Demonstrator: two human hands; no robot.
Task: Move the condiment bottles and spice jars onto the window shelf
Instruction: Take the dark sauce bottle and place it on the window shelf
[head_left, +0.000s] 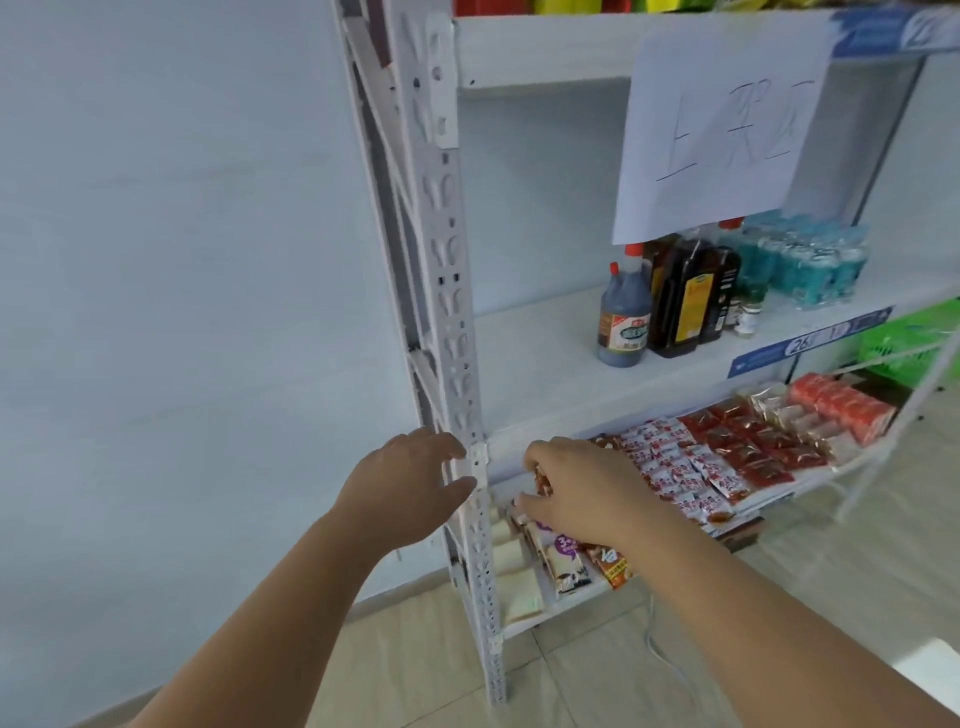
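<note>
Head view looks down a white rack standing by the wall. The dark bottles stand together on its middle shelf, under a hanging paper sign. A small jar is just beside them on the right, and a blue pack lies behind it. Both hands are lower down, well apart from them. The left hand is open, fingers spread at the corner post. The right hand reaches below that shelf among snack packets, fingers curled down; whether it grips one I cannot tell.
</note>
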